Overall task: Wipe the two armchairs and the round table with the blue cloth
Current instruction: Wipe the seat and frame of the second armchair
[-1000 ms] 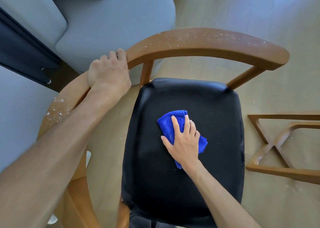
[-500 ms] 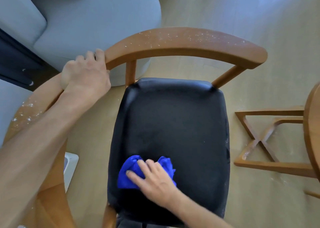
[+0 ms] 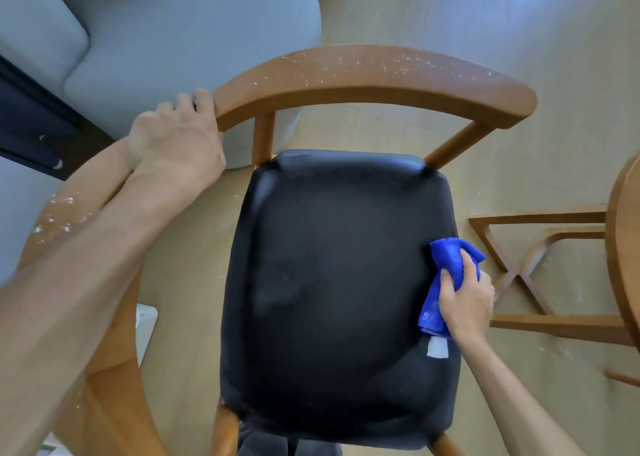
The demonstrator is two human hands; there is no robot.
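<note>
A wooden armchair with a black padded seat [image 3: 332,282] fills the middle of the view. Its curved wooden back rail [image 3: 374,74] is speckled with white dust. My left hand [image 3: 176,143] grips the rail where it bends toward the left arm. My right hand [image 3: 465,299] is closed on the bunched blue cloth [image 3: 446,261] at the seat's right edge; a white label hangs from the cloth. The round table's rim [image 3: 623,247] shows at the right edge, with its crossed wooden base [image 3: 519,272] on the floor beside the chair.
A grey sofa [image 3: 180,29] stands behind the chair at the upper left, close to the back rail. A small white object [image 3: 145,331] sits on the light wood floor under the left armrest. White specks lie on the left armrest and the floor.
My right hand has swept the blue cloth from the seat's middle to its front left, then across to the right edge. My left hand has stayed on the rail.
</note>
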